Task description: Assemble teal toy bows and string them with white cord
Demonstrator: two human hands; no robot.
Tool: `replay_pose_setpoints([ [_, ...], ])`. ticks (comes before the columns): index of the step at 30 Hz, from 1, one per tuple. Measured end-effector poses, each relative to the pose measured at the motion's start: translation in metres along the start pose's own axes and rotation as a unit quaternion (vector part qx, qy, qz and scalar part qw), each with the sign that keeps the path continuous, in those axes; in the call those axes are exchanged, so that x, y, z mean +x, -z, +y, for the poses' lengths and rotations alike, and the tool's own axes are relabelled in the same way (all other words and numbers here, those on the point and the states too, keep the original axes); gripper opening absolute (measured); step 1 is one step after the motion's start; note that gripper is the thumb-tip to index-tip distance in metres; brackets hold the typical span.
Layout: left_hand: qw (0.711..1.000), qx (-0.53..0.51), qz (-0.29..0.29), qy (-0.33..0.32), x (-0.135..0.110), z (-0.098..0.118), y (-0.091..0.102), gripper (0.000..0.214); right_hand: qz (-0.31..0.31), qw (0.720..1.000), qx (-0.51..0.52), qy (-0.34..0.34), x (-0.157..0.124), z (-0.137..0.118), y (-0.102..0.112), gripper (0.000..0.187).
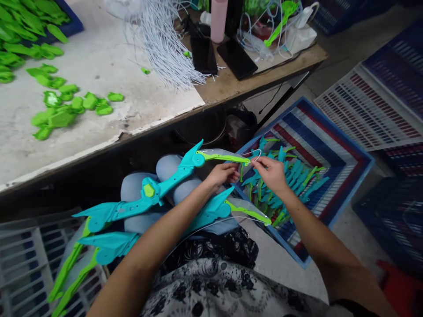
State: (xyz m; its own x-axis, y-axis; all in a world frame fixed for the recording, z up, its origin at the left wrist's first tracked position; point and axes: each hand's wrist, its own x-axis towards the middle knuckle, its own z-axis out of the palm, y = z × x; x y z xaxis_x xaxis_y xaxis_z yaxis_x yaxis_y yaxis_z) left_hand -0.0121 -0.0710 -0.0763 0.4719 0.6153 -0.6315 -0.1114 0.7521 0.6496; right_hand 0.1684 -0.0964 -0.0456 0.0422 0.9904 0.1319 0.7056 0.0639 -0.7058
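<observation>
A long teal and green toy bow point(155, 189) lies across my lap, its green tip pointing right. My left hand point(222, 174) is closed around that green limb near the tip. My right hand point(271, 172) pinches a thin white string point(256, 153) looped at the bow's tip. A second teal and green bow point(211, 210) lies under my left forearm on my lap.
A blue crate point(333, 207) on the floor at right holds several teal and green bows. The worktable point(109, 66) carries green plastic parts point(62, 110), a bundle of white strings point(161, 44), two dark phones point(236, 58) and a pink bottle point(218, 20). Stacked crates stand at right.
</observation>
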Motion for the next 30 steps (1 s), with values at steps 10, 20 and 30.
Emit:
replay_pose_setpoints([
  [10,0.998,0.048,-0.043,-0.009,0.016,0.003,-0.013,0.019,-0.014,0.997,-0.016,0.071,0.004,0.017,-0.015,0.021],
  [20,0.930,0.321,0.025,-0.174,-0.034,0.000,0.046,0.021,0.033,0.987,-0.068,0.145,0.000,-0.024,-0.036,0.035],
  [30,0.910,0.371,0.068,-0.170,-0.010,-0.008,0.037,0.019,-0.171,0.894,-0.312,0.271,0.050,-0.074,-0.055,0.037],
])
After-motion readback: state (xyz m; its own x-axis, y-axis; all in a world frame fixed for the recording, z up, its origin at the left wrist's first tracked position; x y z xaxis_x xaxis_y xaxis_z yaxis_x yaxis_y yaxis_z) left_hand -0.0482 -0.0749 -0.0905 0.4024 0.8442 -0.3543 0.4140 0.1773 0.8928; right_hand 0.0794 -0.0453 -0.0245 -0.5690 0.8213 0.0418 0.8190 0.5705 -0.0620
